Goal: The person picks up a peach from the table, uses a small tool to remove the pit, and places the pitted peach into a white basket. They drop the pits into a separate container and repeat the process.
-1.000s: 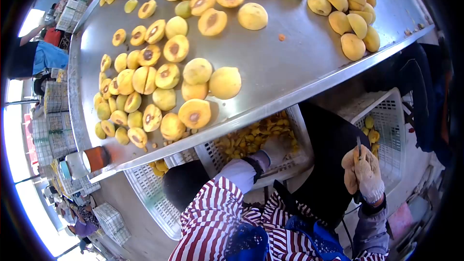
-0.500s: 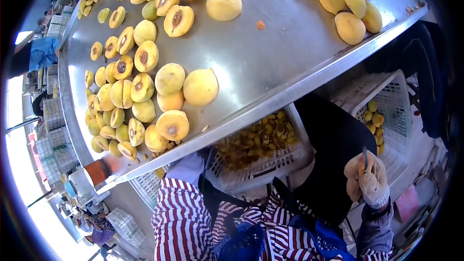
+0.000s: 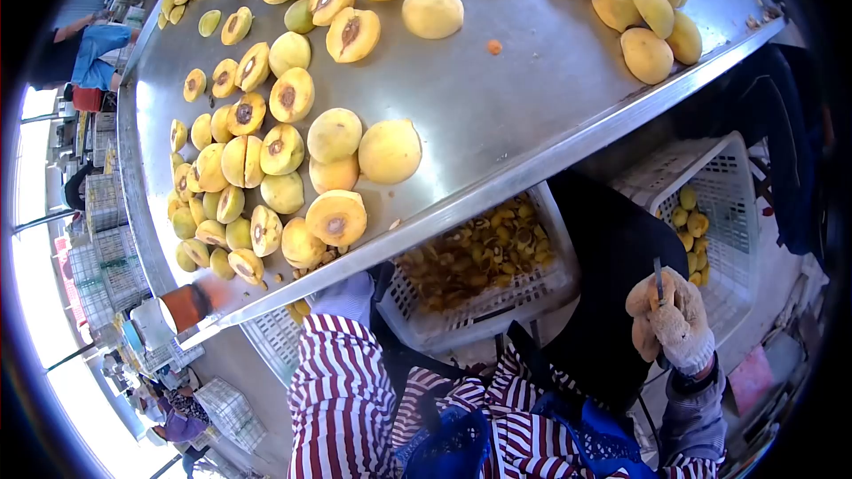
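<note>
My right hand (image 3: 672,319), in a tan work glove, is closed around a narrow knife (image 3: 658,280) whose dark thin end sticks up above the fingers. It hangs over my dark-clothed leg, beside the crate (image 3: 744,239) at the right, which holds several yellow peaches (image 3: 688,220). My left hand (image 3: 348,295), in a pale glove, reaches beneath the front edge of the metal table (image 3: 497,124); its fingers are hidden there. Nearby is a crate (image 3: 564,279) of small yellow-brown pieces. Halved yellow peaches (image 3: 291,95) lie on the table's left side, some showing pits.
More peach pieces (image 3: 646,56) are heaped at the table's right. An orange-brown cylindrical object (image 3: 185,308) is at the near left corner. The table's raised metal rim (image 3: 532,155) runs above both my arms. Other people and stacked crates (image 3: 115,253) are at the far left.
The view has shifted slightly, so the table and peaches appear farther right. My right hand still grips the knife, now a little more upright. My left hand stays under the table edge.
</note>
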`<state>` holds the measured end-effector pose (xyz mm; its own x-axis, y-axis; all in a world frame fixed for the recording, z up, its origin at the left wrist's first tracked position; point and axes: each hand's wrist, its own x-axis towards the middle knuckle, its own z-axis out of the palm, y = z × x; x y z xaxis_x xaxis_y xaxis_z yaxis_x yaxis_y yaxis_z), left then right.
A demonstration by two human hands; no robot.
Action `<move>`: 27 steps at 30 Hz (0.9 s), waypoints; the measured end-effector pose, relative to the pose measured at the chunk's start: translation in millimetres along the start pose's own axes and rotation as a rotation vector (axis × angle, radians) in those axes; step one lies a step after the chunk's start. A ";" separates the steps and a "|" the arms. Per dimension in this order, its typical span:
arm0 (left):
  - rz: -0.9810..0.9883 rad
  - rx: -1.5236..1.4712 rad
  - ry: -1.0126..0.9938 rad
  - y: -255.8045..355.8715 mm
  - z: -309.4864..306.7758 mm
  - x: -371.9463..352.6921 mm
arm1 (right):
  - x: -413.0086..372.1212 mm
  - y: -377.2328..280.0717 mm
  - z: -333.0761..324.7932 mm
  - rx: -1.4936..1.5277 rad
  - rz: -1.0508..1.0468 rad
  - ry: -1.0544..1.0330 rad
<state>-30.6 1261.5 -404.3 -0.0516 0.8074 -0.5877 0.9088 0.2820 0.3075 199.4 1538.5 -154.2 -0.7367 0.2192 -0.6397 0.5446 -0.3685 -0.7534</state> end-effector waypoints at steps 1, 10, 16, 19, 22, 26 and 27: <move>0.004 0.012 0.001 0.0 -1.0 -1.2 | 0.4 -1.6 0.0 0.007 0.005 -0.007; 0.037 0.304 0.061 11.8 22.1 3.8 | 0.5 -9.9 1.2 -0.001 0.069 -0.030; -0.121 0.017 0.221 -1.9 -4.9 37.8 | 0.7 -16.2 -0.7 0.003 0.117 -0.060; -0.082 -0.053 0.239 30.1 -2.7 63.4 | 3.8 -17.6 4.1 -0.025 0.085 -0.074; -0.159 -0.123 0.357 28.8 17.5 83.9 | 2.0 -21.5 4.3 -0.025 0.107 -0.070; -0.246 -0.489 0.653 -2.3 4.9 65.3 | 1.4 -18.0 4.1 -0.041 0.082 -0.064; -0.221 -0.303 0.702 10.7 -27.4 45.4 | 2.1 -19.5 5.8 -0.054 0.086 -0.069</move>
<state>-34.6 1315.4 -407.3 -0.5583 0.8257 -0.0806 0.7003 0.5211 0.4879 184.9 1541.0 -139.9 -0.7113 0.1261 -0.6915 0.6260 -0.3338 -0.7048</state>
